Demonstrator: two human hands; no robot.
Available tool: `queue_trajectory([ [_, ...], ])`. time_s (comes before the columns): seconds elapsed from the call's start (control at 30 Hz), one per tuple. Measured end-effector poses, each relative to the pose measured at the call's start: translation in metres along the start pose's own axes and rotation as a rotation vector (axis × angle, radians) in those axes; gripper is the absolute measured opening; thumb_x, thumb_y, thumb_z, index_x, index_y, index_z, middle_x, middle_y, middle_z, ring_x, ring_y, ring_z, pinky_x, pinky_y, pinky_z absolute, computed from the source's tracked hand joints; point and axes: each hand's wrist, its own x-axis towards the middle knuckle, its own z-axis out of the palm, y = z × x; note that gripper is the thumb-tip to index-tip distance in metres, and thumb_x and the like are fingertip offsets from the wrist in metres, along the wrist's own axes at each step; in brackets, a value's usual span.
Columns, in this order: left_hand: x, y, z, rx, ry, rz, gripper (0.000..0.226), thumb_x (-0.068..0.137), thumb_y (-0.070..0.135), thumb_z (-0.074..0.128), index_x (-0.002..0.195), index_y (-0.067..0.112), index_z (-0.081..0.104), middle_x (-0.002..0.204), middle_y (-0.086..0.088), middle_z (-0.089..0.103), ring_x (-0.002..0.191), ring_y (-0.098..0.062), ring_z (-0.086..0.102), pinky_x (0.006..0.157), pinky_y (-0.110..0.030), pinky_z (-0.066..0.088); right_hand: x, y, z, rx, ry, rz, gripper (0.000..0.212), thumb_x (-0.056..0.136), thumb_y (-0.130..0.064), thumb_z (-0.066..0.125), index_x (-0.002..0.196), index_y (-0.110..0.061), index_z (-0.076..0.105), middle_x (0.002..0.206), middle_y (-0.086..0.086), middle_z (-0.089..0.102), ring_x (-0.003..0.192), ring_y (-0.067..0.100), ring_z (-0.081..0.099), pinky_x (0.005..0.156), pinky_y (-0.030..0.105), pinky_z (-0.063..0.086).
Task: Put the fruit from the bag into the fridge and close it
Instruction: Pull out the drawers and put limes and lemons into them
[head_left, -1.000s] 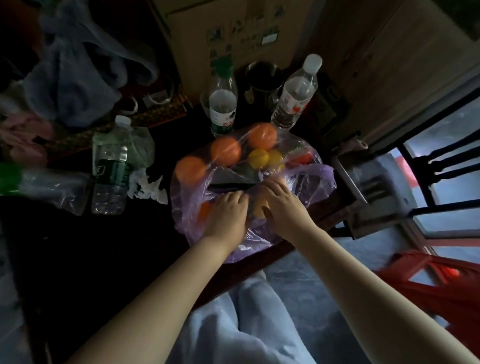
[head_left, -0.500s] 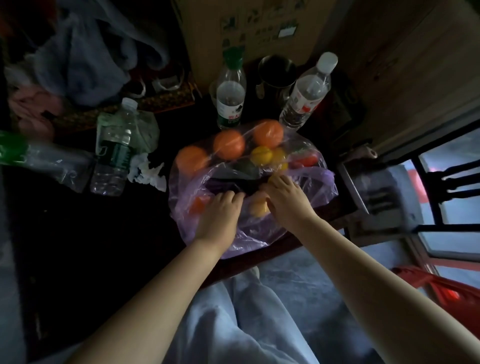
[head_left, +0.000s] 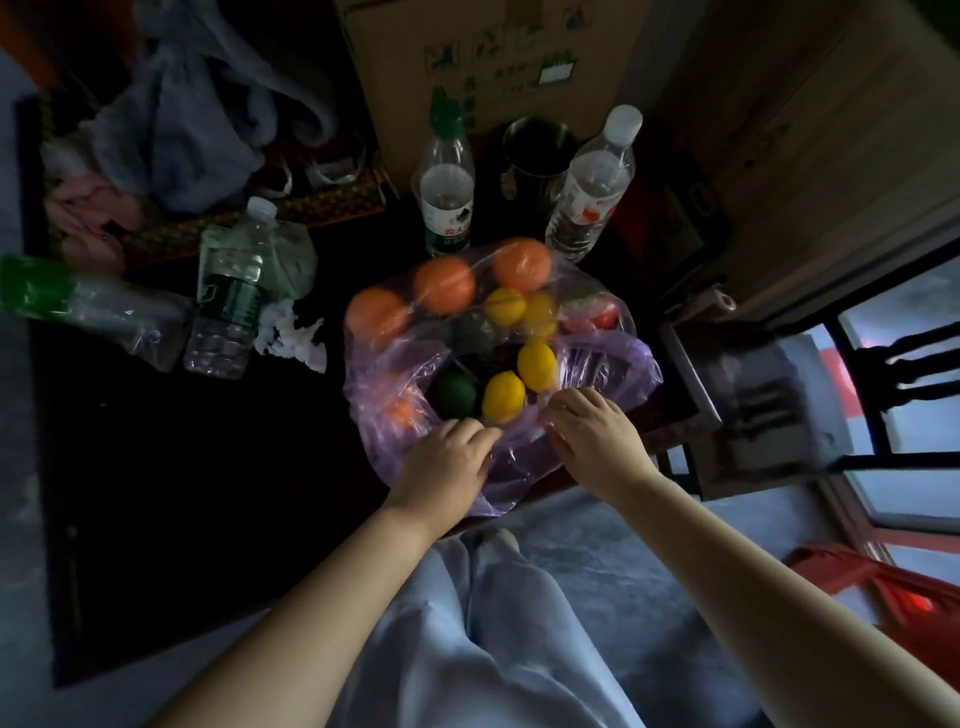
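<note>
The purple plastic bag (head_left: 615, 371) lies on its side at the near right corner of the dark desk (head_left: 208, 467), its mouth turned toward the person, so the fruit can be reached from the near edge without lifting the bag. Inside, three oranges (head_left: 444, 283) sit at the far end. Lemons (head_left: 503, 397) and a dark green fruit (head_left: 456, 395) lie nearer the opening, and something red (head_left: 592, 314) shows through the film at the far right. All the fruit is in the bag, and no fridge is in view, so the task looks to be at its start.

Both hands are at the bag's near rim, a little apart, apparently spreading the mouth so the fruit is exposed. The left hand (head_left: 447, 465) has its fingers curled over the plastic just near the closest lemon and the green fruit, gripping the film rather than any fruit. The right hand (head_left: 597, 441) has its fingers bent at the rim on the right side and seems to pinch the plastic there, with a lemon just beyond its fingertips. Neither hand holds a fruit.

Beyond the bag stand a green-capped bottle (head_left: 447, 182), a white-capped bottle (head_left: 592, 192) and a metal cup (head_left: 537, 150), in front of a cardboard box (head_left: 493, 62). Crumpled tissue (head_left: 291, 332) lies to the left of the bag.
</note>
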Motion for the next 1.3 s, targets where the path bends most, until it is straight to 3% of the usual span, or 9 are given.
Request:
queue_trajectory([
  [0.17,-0.01,0.004,0.01,0.02,-0.053,-0.006,0.048,0.087,0.042,0.037,0.121,0.014,0.058,0.108,-0.001,0.063,0.098,-0.022,0.059,0.076,-0.037,0.052,-0.015,0.002,0.014,0.012,-0.031,0.043,0.039,0.087,-0.038,0.044,0.113,-0.017,0.065,0.113,0.004,0.061,0.105,0.025,0.056,0.089,0.038,0.049],
  [0.4,-0.019,-0.003,0.027,0.06,-0.18,-0.046,0.064,0.089,0.052,0.026,0.135,0.014,0.047,0.136,-0.005,0.051,0.125,-0.023,0.046,0.104,-0.04,0.036,-0.026,0.005,0.03,0.004,-0.185,0.085,0.057,0.088,-0.049,0.035,0.131,-0.017,0.054,0.132,0.007,0.054,0.125,0.026,0.048,0.103,0.039,0.039],
  [0.57,-0.019,-0.006,0.029,0.042,-0.242,-0.1,0.073,0.085,0.057,0.015,0.135,0.015,0.047,0.143,-0.003,0.043,0.132,-0.021,0.035,0.109,-0.04,0.03,-0.025,0.006,0.03,0.015,-0.198,0.08,0.056,0.087,-0.05,0.035,0.127,-0.017,0.058,0.132,0.008,0.055,0.123,0.028,0.049,0.103,0.04,0.038],
  [0.67,-0.015,0.0,0.021,-0.031,-0.197,-0.124,0.068,0.086,0.057,0.019,0.128,0.016,0.054,0.137,-0.001,0.048,0.127,-0.02,0.041,0.105,-0.039,0.035,-0.02,0.004,0.022,0.053,-0.151,0.071,0.049,0.088,-0.046,0.039,0.119,-0.016,0.062,0.125,0.005,0.057,0.115,0.026,0.053,0.095,0.041,0.046],
  [0.83,0.004,0.003,0.0,-0.141,0.121,-0.108,0.031,0.089,0.029,0.051,0.112,0.012,0.063,0.117,-0.002,0.059,0.109,-0.02,0.055,0.088,-0.033,0.049,0.002,-0.006,0.008,0.211,0.031,0.072,0.038,0.087,-0.03,0.049,0.117,-0.008,0.055,0.119,0.008,0.055,0.108,0.029,0.053,0.087,0.042,0.049],
  [0.97,0.029,-0.003,-0.011,-0.172,0.235,-0.202,0.033,0.085,0.011,0.062,0.118,0.007,0.058,0.119,-0.008,0.057,0.11,-0.024,0.054,0.09,-0.034,0.048,0.027,-0.025,0.003,0.187,0.101,0.029,0.039,0.088,-0.026,0.061,0.12,-0.006,0.053,0.116,0.011,0.055,0.108,0.031,0.051,0.09,0.04,0.046],
  [1.1,0.042,-0.011,-0.01,-0.056,0.167,-0.33,0.045,0.086,0.01,0.061,0.129,0.009,0.05,0.131,-0.008,0.05,0.117,-0.027,0.05,0.095,-0.034,0.042,0.048,-0.039,0.012,0.2,0.073,0.131,0.049,0.087,-0.03,0.063,0.128,-0.007,0.049,0.122,0.011,0.052,0.113,0.031,0.047,0.092,0.04,0.043],
  [1.23,0.044,-0.015,-0.001,0.067,0.023,-0.386,0.066,0.091,0.016,0.056,0.146,0.007,0.021,0.152,-0.008,0.023,0.137,-0.025,0.026,0.108,-0.033,0.029,0.051,-0.044,0.022,0.15,0.01,0.16,0.064,0.084,-0.035,0.064,0.137,-0.009,0.04,0.133,0.009,0.047,0.121,0.029,0.044,0.092,0.039,0.046],
  [1.3,0.042,-0.018,0.002,0.098,-0.004,-0.378,0.069,0.09,0.011,0.055,0.147,0.006,0.016,0.154,-0.009,0.017,0.14,-0.024,0.02,0.111,-0.031,0.023,0.048,-0.043,0.026,0.143,0.013,0.156,0.068,0.082,-0.034,0.066,0.139,-0.009,0.038,0.135,0.009,0.047,0.123,0.028,0.044,0.091,0.039,0.047],
])
